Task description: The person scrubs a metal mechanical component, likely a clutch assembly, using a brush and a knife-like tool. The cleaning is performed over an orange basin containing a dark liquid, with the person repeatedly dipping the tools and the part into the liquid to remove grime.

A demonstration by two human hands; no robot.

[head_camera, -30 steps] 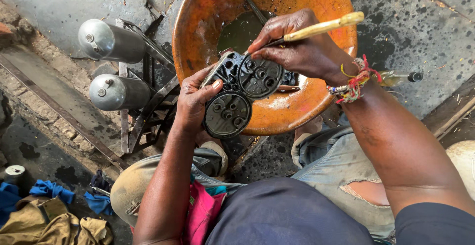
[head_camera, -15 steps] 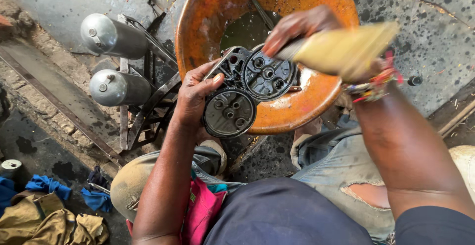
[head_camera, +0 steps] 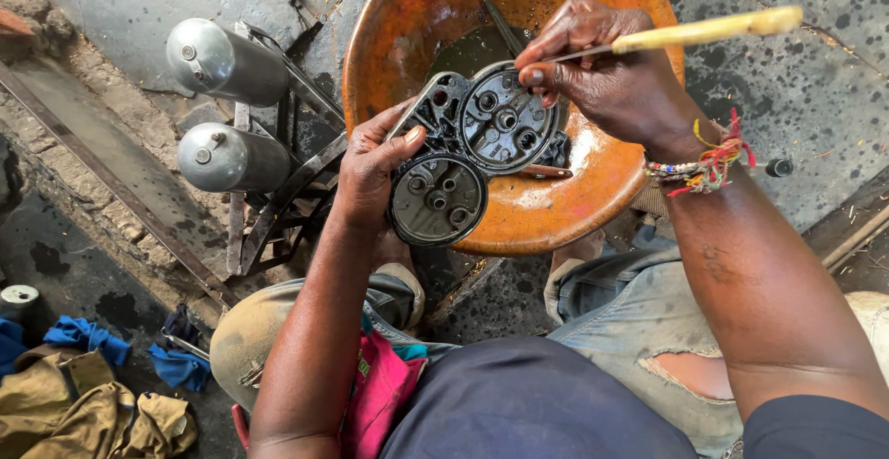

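Note:
My left hand [head_camera: 369, 170] grips the left side of a black, greasy metal part [head_camera: 468, 158] with two round faces full of holes. It is held over the near rim of a large orange basin [head_camera: 593, 190]. My right hand [head_camera: 607, 75] holds a brush with a pale yellow wooden handle [head_camera: 708, 28], pinched near its metal ferrule, with the tip at the upper round face. Dark liquid lies in the basin bottom. A beaded bracelet with coloured threads circles my right wrist.
Two silver metal cylinders [head_camera: 227, 61] [head_camera: 231, 158] on a dark metal frame lie left of the basin. Blue rags [head_camera: 88, 339] and olive cloth [head_camera: 83, 417] sit at bottom left. My knees in torn jeans are below, on cracked, oil-stained concrete.
The brush handle swung fast through the middle frame and now points right again. My left hand keeps its hold on the black part, which stays over the basin's near rim.

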